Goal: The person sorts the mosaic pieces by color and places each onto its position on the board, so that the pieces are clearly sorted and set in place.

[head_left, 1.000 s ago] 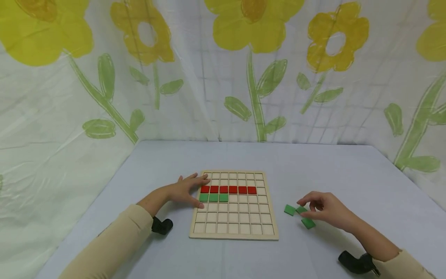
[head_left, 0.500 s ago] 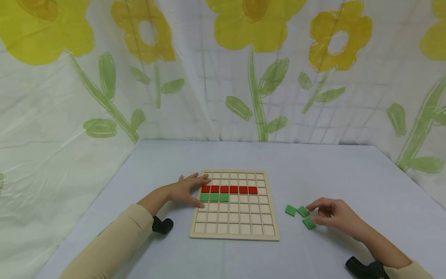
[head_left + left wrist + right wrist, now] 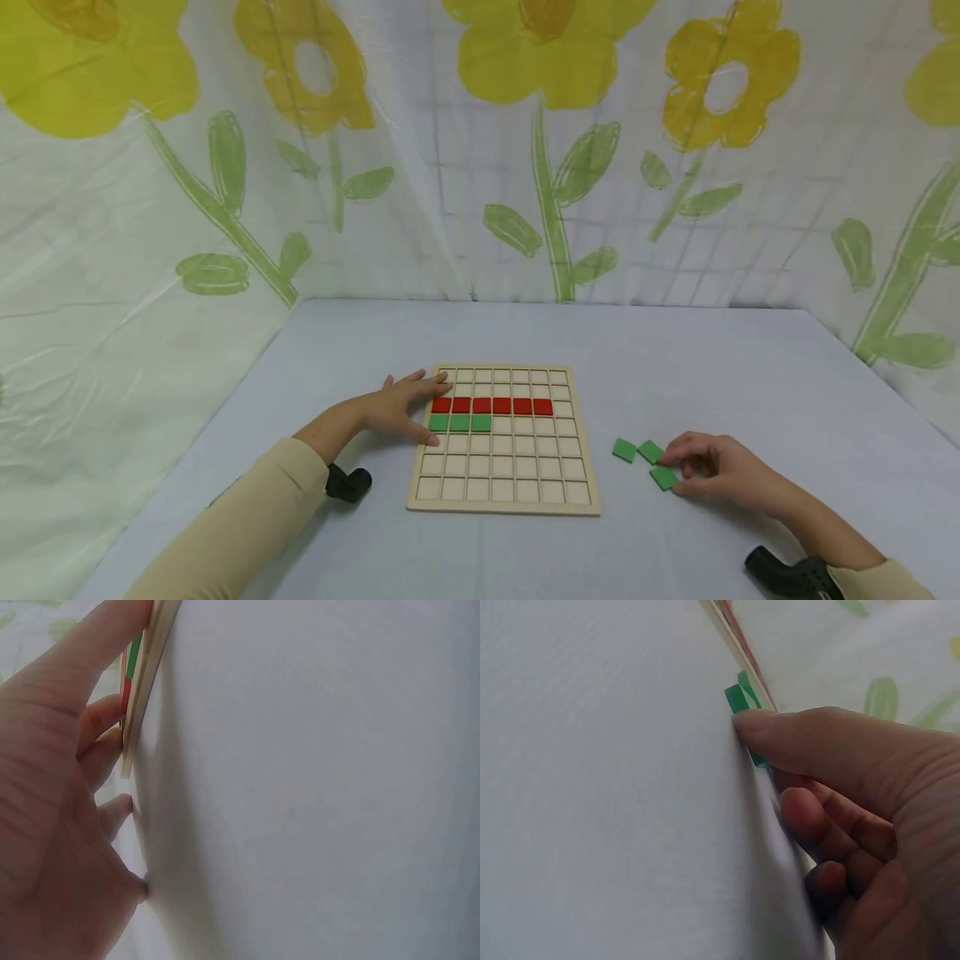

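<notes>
A pale wooden grid board (image 3: 503,506) lies on the table in the head view. Red tiles (image 3: 502,406) form one row on it, with 3 green tiles (image 3: 460,423) in the row below. My left hand (image 3: 390,410) rests on the board's left edge, fingers spread; in the left wrist view the thumb (image 3: 90,649) lies along that edge. To the right of the board are 3 loose green tiles. My right hand (image 3: 720,471) has thumb and forefinger at two sides of the nearest green tile (image 3: 663,478), pinching it; the right wrist view shows the thumb (image 3: 810,735) against its edge.
Two other loose green tiles, one at the left (image 3: 624,450) and one behind (image 3: 650,452), lie close to the pinched one. A white cloth covers the table (image 3: 540,333). Behind it hangs a curtain (image 3: 420,208) with yellow flowers.
My right hand first drew back right and toward me from the rear loose tile, its fingers parting, then closed on the nearest green tile. The left hand stays on the board.
</notes>
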Tool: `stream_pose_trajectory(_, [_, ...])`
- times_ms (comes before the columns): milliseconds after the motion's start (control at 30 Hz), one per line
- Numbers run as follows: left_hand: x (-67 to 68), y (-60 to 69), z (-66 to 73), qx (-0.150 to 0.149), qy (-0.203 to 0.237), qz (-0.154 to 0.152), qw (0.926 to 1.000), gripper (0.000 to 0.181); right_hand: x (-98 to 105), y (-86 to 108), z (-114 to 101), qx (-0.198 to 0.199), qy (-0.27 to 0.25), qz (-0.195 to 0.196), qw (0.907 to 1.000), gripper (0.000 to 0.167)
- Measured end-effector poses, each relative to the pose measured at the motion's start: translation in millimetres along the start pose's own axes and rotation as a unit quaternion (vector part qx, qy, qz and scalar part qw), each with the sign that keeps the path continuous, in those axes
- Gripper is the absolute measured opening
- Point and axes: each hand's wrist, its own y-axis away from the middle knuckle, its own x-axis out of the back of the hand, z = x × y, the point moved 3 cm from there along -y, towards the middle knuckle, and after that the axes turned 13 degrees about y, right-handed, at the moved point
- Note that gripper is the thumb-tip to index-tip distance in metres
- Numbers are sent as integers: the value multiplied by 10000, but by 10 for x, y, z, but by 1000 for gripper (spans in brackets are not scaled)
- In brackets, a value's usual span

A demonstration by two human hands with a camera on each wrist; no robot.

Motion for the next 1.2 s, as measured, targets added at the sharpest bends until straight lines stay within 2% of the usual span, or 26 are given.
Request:
stream_pose_trajectory(533, [4, 14, -4, -51, -6, -18, 10000, 86, -4, -17, -21, 415, 484, 90, 9979, 22])
stream_pose_trajectory(667, [13, 19, 16, -21, 15, -1, 10000, 85, 14, -24, -19, 297, 613, 115, 9976, 20])
stream_pose_trajectory(833, [8, 13, 18, -13, 42, -48, 10000, 85, 66, -34, -53, 37, 610, -82, 9981, 18])
stream_pose_trajectory(967, [-1, 1, 4, -13, 15, -31, 10000, 85, 102, -81, -108, 12, 596, -165, 9981, 20])
stream_pose_trajectory(1100, [-3, 2, 2, 4, 5, -2, 10000, 85, 123, -166, -162, 76, 877, -67, 9961, 21])
stream_pose_trajectory(1200, [-8, 4, 11, 12, 8, -12, 10000, 85, 135, -222, -176, -19, 1165, 41, 9932, 21])
